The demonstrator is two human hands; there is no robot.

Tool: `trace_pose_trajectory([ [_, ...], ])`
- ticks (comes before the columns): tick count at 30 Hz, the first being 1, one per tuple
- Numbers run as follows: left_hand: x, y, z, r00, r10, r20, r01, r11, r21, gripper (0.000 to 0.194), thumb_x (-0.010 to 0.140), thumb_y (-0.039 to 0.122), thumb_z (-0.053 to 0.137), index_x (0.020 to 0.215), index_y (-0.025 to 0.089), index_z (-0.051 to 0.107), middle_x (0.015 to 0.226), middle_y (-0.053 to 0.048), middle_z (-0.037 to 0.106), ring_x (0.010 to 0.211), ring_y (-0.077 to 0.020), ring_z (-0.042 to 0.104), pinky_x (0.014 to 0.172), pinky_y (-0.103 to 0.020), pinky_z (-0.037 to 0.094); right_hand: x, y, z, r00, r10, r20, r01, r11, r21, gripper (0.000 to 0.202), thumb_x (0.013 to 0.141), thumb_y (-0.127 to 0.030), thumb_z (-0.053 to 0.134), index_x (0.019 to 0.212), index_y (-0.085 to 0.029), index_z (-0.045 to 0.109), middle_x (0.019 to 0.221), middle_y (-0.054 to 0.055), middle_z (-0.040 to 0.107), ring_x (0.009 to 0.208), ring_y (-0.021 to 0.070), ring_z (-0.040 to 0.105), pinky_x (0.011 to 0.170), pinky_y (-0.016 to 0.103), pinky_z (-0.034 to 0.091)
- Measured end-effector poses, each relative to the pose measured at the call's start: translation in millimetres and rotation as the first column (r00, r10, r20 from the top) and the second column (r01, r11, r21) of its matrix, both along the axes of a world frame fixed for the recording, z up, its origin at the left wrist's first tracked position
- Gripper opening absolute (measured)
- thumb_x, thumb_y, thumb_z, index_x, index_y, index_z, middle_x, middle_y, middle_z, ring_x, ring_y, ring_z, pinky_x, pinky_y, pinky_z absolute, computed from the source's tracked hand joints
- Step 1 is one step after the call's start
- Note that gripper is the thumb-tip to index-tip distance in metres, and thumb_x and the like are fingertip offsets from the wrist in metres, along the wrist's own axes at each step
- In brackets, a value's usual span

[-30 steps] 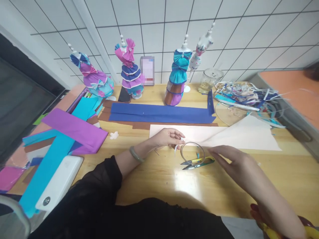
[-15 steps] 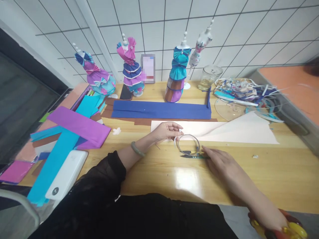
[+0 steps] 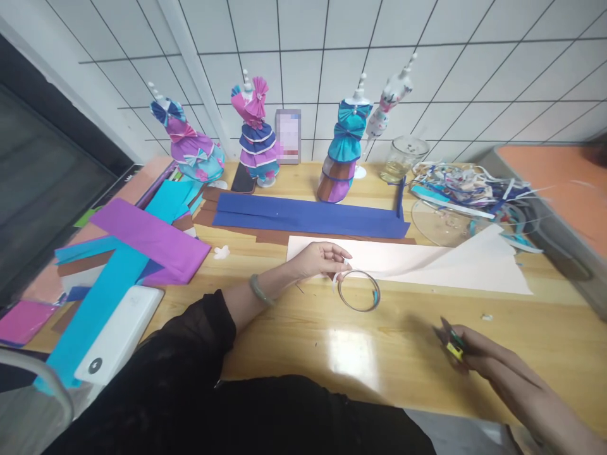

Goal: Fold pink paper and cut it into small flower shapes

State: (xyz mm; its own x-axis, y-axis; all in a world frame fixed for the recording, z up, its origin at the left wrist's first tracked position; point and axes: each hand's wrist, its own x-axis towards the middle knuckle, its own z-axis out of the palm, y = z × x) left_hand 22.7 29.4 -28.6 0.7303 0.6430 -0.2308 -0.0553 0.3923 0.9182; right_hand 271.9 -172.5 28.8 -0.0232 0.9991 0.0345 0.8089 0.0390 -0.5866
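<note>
My left hand [image 3: 318, 260] is closed, pinching a thin white strip [image 3: 336, 278] at the front edge of a pale pink cloth [image 3: 408, 260]. Just right of its fingertips is a thin wire ring [image 3: 359, 308], with a small blue bit on its right side. At the right, over the bare wood, my right hand [image 3: 493, 360] is wrapped round small scissors [image 3: 451, 342] with dark blades and a yellow part. The blades point up and left, away from the ring.
Dressed mini mannequins [image 3: 348, 142] and a glass [image 3: 404, 158] stand along the tiled wall. A blue cloth strip [image 3: 308, 213] lies behind the pink cloth. Coloured fabric [image 3: 152, 234] and a white power bank [image 3: 121, 335] lie left; scraps [image 3: 462, 183] heap at the back right.
My right hand has moved right and toward me, carrying the scissors away from the ring. My left hand keeps its pinch. The whole view has shifted slightly.
</note>
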Motion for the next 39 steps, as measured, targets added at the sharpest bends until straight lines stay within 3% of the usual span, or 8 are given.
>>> trace_pose_trajectory([
  [3, 1, 1, 0.1, 1.0, -0.016, -0.004, 0.016, 1.0, 0.022, 0.046, 0.057, 0.033, 0.077, 0.092, 0.008, 0.059, 0.072, -0.005, 0.063, 0.056, -0.011, 0.062, 0.051, -0.021, 0.045, -12, 32, 8.3, 0.976, 0.081, -0.204, -0.125, 0.969, -0.212, 0.029, 0.09, -0.037, 0.035, 0.081, -0.028, 0.061, 0.058, 0.005, 0.058, 0.058, 0.0235, 0.061, 0.056, 0.032, 0.053],
  [5, 0, 1, 0.4, 1.0, -0.026, -0.005, 0.026, 0.999, 0.023, 0.047, 0.056, 0.033, 0.077, 0.092, 0.008, 0.059, 0.072, -0.005, 0.063, 0.055, -0.0109, 0.062, 0.051, -0.021, 0.045, -23, 54, 10.0, 0.979, 0.06, -0.197, -0.108, 0.964, -0.245, 0.03, 0.09, -0.041, 0.036, 0.088, -0.025, 0.061, 0.061, 0.004, 0.058, 0.057, 0.0207, 0.059, 0.053, 0.03, 0.051],
  [7, 0, 2, 0.5, 1.0, -0.029, -0.002, 0.029, 0.999, 0.021, 0.046, 0.057, 0.033, 0.077, 0.092, 0.008, 0.059, 0.071, -0.004, 0.062, 0.054, -0.0108, 0.062, 0.051, -0.021, 0.045, -31, 73, 9.1, 0.975, 0.115, -0.191, -0.16, 0.957, -0.241, 0.029, 0.089, -0.043, 0.039, 0.098, -0.024, 0.059, 0.076, 0.004, 0.064, 0.068, 0.0205, 0.062, 0.061, 0.029, 0.052],
  [9, -1, 3, 0.4, 1.0, -0.026, 0.006, 0.026, 0.999, 0.021, 0.045, 0.058, 0.032, 0.076, 0.091, 0.008, 0.059, 0.069, -0.003, 0.061, 0.053, -0.0105, 0.061, 0.05, -0.021, 0.045, -36, 87, 6.2, 0.973, 0.152, -0.174, -0.19, 0.954, -0.232, 0.031, 0.09, -0.043, 0.037, 0.095, -0.023, 0.061, 0.084, 0.005, 0.066, 0.079, 0.0216, 0.063, 0.069, 0.03, 0.052],
  [14, -1, 4, -0.1, 0.999, -0.039, 0.004, 0.038, 0.999, 0.033, 0.041, 0.059, 0.03, 0.075, 0.091, 0.008, 0.059, 0.067, -0.002, 0.06, 0.052, -0.0102, 0.06, 0.049, -0.021, 0.046, -32, 109, -1.5, 0.978, 0.166, -0.129, -0.194, 0.951, -0.241, 0.039, 0.091, -0.045, 0.034, 0.084, -0.021, 0.065, 0.082, 0.006, 0.069, 0.082, 0.0249, 0.063, 0.072, 0.035, 0.051],
  [23, -2, 4, 0.7, 0.995, -0.101, 0.013, 0.1, 0.993, 0.058, 0.044, 0.061, 0.033, 0.074, 0.096, 0.009, 0.06, 0.069, -0.003, 0.062, 0.056, -0.0109, 0.061, 0.053, -0.024, 0.048, -35, 124, -5.2, 0.969, 0.239, -0.065, -0.247, 0.924, -0.291, 0.046, 0.091, -0.049, 0.028, 0.072, -0.021, 0.059, 0.073, 0.004, 0.067, 0.069, 0.0209, 0.061, 0.063, 0.03, 0.049],
  [39, -2, 1, -3.1, 0.993, -0.111, 0.031, 0.108, 0.989, 0.102, 0.043, 0.064, 0.03, 0.072, 0.098, 0.008, 0.06, 0.066, -0.003, 0.061, 0.055, -0.0104, 0.06, 0.051, -0.023, 0.048, -47, 124, -2.6, 0.979, 0.201, -0.044, -0.204, 0.917, -0.343, 0.047, 0.09, -0.052, 0.027, 0.07, -0.021, 0.057, 0.065, 0.003, 0.063, 0.062, 0.0204, 0.059, 0.059, 0.031, 0.045],
])
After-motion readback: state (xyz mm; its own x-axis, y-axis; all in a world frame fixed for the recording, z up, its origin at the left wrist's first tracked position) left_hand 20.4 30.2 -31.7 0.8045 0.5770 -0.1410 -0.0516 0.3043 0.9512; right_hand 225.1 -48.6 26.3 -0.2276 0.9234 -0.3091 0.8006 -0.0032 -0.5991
